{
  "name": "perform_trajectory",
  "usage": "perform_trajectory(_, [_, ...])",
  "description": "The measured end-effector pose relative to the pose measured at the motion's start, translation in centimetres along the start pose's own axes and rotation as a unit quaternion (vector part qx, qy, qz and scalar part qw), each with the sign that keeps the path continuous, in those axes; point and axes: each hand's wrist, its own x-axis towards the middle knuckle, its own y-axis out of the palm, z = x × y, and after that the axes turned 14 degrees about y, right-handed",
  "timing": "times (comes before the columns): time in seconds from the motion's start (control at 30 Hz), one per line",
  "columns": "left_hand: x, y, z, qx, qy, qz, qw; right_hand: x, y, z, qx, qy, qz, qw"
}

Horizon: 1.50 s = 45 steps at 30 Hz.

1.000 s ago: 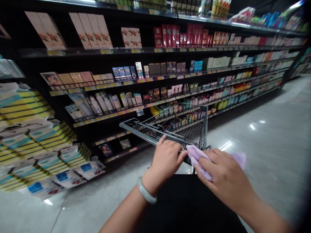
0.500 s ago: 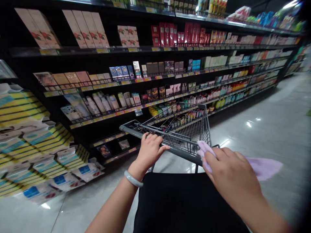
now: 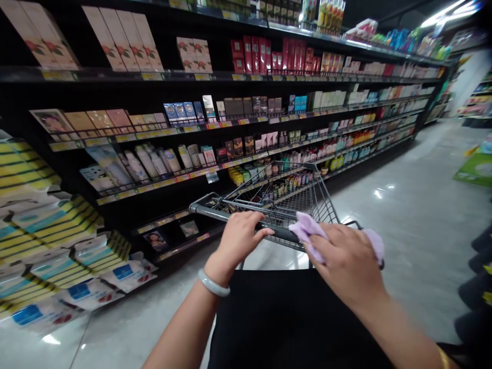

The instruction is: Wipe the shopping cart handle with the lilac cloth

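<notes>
A grey wire shopping cart [image 3: 303,197] stands right in front of me, angled toward the shelves. My left hand [image 3: 240,236], with a pale bangle [image 3: 213,283] at its wrist, is wrapped over the dark cart handle [image 3: 209,210] near its middle. Farther right, my right hand [image 3: 344,261] grips a lilac cloth [image 3: 309,233] against the handle. One end of the cloth pokes out past the thumb side, and another part shows beyond the knuckles. The handle beneath the right hand is mostly hidden.
Long shelves [image 3: 172,134] of boxed and bottled goods run along the left and away to the right. Stacked yellow and white packs [image 3: 73,256] stand at lower left. A shiny grey floor [image 3: 415,205] stretches to the right, with a green item [image 3: 474,169] at its far side.
My right hand has slid left along the handle with the cloth, whose trailing end has swung in. My left hand keeps its hold. The view has turned slightly right.
</notes>
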Motion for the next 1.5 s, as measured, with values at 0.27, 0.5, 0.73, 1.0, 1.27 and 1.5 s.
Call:
perform_trajectory(0.27, [-0.5,-1.4,5.1,0.057,-0.029,0.066,0.996,-0.6,0.4,-1.9,-0.07,0.046,-0.047,0.995])
perform_trajectory(0.5, [0.0,-0.1,2.1,0.079,-0.041,0.029,0.996,1.4,2.4,-0.7,-0.099,0.07,-0.047,0.991])
perform_trajectory(0.73, [1.3,1.5,-1.7,0.095,-0.055,0.008,0.994,3.6,4.2,2.7,-0.063,0.07,-0.021,0.995])
perform_trajectory(1.0, [1.0,1.4,-2.6,0.096,-0.026,0.006,0.995,2.0,3.3,-1.1,-0.011,0.012,-0.023,1.0])
perform_trajectory(1.27, [0.2,1.6,-5.0,0.106,-0.027,-0.002,0.994,0.5,1.9,-2.7,-0.055,0.081,-0.069,0.993])
perform_trajectory(1.5, [-0.3,1.6,-6.7,0.092,-0.037,-0.013,0.995,0.6,2.4,1.1,0.017,-0.005,-0.025,1.0])
